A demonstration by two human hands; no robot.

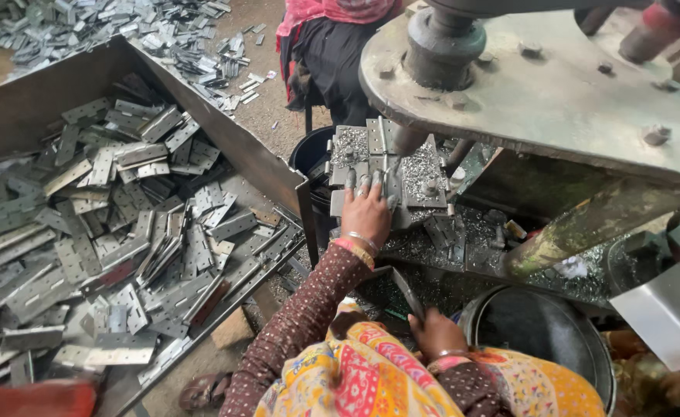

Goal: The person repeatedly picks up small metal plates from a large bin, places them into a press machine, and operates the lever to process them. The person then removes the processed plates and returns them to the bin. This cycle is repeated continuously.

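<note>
Press bed (433, 232): left hand (367, 212) on hinge plate (376, 147); right hand (436, 332) low.

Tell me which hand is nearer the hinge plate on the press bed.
Left. The left hand rests on the press bed, fingers touching the hinge plate. The right hand is low near the lap, well apart from it.

Soft, even daylight; corners perhaps slightly blurred, faint shadows.
</note>
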